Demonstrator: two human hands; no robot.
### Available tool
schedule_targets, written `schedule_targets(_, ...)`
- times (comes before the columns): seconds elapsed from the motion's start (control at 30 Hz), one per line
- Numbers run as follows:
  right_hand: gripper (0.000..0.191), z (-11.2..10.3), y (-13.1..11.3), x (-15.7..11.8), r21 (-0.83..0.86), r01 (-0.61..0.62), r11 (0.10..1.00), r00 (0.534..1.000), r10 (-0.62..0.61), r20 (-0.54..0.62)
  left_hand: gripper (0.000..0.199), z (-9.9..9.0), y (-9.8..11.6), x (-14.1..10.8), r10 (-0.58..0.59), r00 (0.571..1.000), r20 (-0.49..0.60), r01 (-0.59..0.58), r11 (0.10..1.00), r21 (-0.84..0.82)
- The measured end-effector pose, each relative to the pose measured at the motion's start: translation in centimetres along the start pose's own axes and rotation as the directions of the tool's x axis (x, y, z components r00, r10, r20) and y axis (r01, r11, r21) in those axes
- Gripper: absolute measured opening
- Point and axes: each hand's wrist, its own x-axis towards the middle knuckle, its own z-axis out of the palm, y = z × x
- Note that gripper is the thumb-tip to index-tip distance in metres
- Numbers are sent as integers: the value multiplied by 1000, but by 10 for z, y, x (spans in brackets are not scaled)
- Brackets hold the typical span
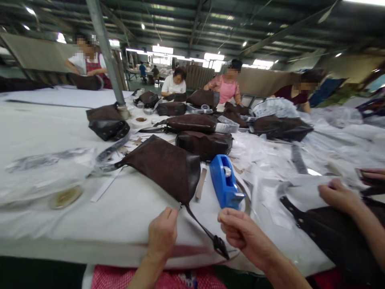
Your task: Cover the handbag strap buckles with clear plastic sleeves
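Note:
A dark brown bag [162,166] with black leather-like ends lies on the white table before me. My left hand [163,232] is closed in a pinch at its near corner, against a small metal zipper pull [181,206]. From that corner a black strap [200,224] runs to a buckle [221,245] near the table edge. My right hand [242,233] is closed, thumb against fingers, just in front of the cutter of a blue tape dispenser [222,180]. Whatever it may hold is too small to make out.
At right, another person's hand [339,194] rests by a dark bag [337,228]. More brown bags [189,122] lie across the table among clear plastic wrapping [264,154]. A metal post [105,48] rises at left. A tape roll [66,196] lies front left. Several people work beyond.

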Motion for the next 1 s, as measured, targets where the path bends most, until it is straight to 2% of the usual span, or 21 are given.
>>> schedule_targets(0.03, 38, 16, 4, -1, 41, -113, 993, 982, 106, 153, 26, -1, 0, 0, 3, 1000, 6, -3, 1000, 7)
schedule_targets(0.07, 40, 32, 10, 0, 69, -221, 973, 944, 196, 267, 26, -2, -1, 0, 7, 1000, 9, -7, 1000, 14)
schedule_targets(0.1, 42, 46, 18, 5, 87, -311, 947, 904, 266, 333, 25, -4, -1, -1, 16, 1000, 11, -16, 1000, 18)
schedule_targets(0.13, 45, 58, 26, 11, 107, -361, 926, 887, 306, 346, 24, -5, -2, -1, 26, 1000, 10, -27, 999, 19)
schedule_targets(0.2, 50, 73, 43, 28, 141, -338, 931, 922, 297, 249, 23, -6, -3, -2, 50, 999, -2, -50, 999, 15)
schedule_targets(0.3, 50, 76, 56, 50, 133, -186, 974, 982, 178, 69, 22, -5, -6, -3, 98, 995, -29, -97, 995, 18)
schedule_targets(0.37, 49, 73, 56, 57, 106, -139, 985, 990, 138, 11, 22, -2, -7, -4, 140, 990, -34, -138, 990, 36)
schedule_targets(0.57, 42, 73, 52, 65, 22, -106, 994, 988, 108, -106, 20, -1, -9, -1, 287, 958, -12, -284, 954, 91)
schedule_targets(0.8, 45, 68, 62, 77, -118, -128, 985, 985, 113, -128, 23, -3, -10, 1, 360, 933, 23, -360, 932, 35)
schedule_targets(0.9, 45, 66, 61, 75, -135, -113, 984, 990, 100, -99, 22, 0, -11, -4, 280, 958, 66, -281, 960, 5)
schedule_targets(1.0, 43, 63, 57, 72, -137, -144, 980, 990, 142, -24, 26, 0, -11, -6, 191, 977, 92, -185, 980, -67)
